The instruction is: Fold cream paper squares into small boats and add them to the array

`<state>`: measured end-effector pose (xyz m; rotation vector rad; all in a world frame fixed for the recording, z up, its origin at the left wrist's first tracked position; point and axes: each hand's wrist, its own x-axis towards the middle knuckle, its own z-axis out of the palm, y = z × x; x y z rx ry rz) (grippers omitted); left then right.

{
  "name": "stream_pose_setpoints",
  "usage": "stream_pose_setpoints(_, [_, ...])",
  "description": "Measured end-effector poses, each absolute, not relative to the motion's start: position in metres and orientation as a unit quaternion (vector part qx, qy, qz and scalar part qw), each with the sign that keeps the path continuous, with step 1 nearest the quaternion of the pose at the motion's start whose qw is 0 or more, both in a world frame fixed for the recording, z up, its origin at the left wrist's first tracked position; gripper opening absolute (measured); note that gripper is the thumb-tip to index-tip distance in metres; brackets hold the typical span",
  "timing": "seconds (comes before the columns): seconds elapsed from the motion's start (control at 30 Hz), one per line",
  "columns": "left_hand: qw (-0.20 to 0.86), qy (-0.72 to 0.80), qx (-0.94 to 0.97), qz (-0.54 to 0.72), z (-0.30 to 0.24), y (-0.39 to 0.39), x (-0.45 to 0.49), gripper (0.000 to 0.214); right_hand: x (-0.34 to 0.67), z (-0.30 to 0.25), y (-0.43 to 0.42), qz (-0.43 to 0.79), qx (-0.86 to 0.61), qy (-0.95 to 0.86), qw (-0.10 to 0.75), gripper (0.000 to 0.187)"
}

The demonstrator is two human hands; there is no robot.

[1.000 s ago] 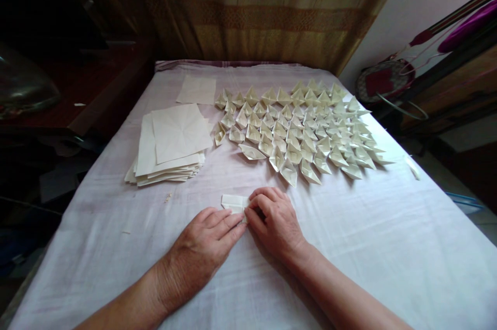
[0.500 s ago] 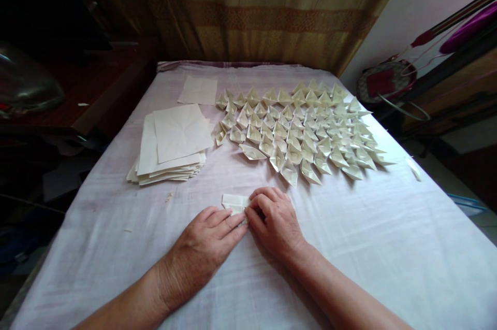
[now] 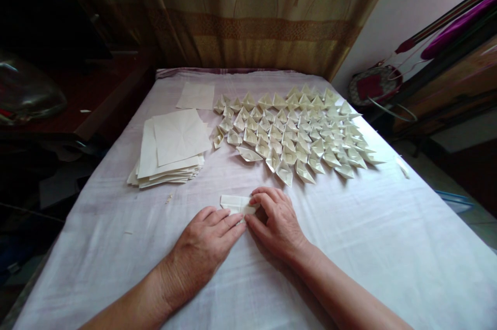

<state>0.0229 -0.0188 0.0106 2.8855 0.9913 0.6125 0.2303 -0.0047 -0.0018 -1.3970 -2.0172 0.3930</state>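
A small strip of folded white paper (image 3: 236, 203) lies on the sheet in front of me, with a slanted corner at its left end. My left hand (image 3: 207, 239) comes from the left, its fingertips pressing the strip's near edge. At the right end my right hand (image 3: 276, 220) grips the paper, fingers bent over the top and thumb at the near edge. The two hands almost meet at the thumbs. Part of the strip is hidden beneath the fingers. Beyond them stand rows of folded paper boats (image 3: 287, 135), with one flatter boat (image 3: 249, 154) closest to the strip.
A stack of square paper sheets (image 3: 180, 138) lies at the left, and a single sheet (image 3: 196, 96) behind it. Small scraps (image 3: 168, 199) rest on the white cloth (image 3: 349, 247). A curtain (image 3: 248, 24) hangs at the back. Dark furniture (image 3: 58, 128) flanks the left side.
The view has tilted and shifted slightly. My right hand's fingers have parted a little from the thumb, so more of the folded paper shows between the hands.
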Motion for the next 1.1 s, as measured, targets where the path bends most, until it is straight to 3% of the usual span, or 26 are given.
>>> stream_pose_setpoints(0.47, [0.022, 0.317, 0.928, 0.197, 0.0137, -0.0180, 0.0243, 0.028, 0.2364, -0.0042, -0.0061, 0.089, -0.539, -0.772, 0.324, 0.006])
stream_pose_setpoints(0.67, [0.012, 0.319, 0.928, 0.191, 0.0141, -0.0189, 0.0241, 0.032, 0.2321, -0.0019, -0.0083, 0.115, -0.542, -0.779, 0.294, 0.011])
stream_pose_setpoints(1.1, [0.020, 0.312, 0.929, 0.198, 0.0127, -0.0187, 0.0202, 0.028, 0.2348, -0.0045, -0.0047, 0.123, -0.543, -0.770, 0.312, 0.009])
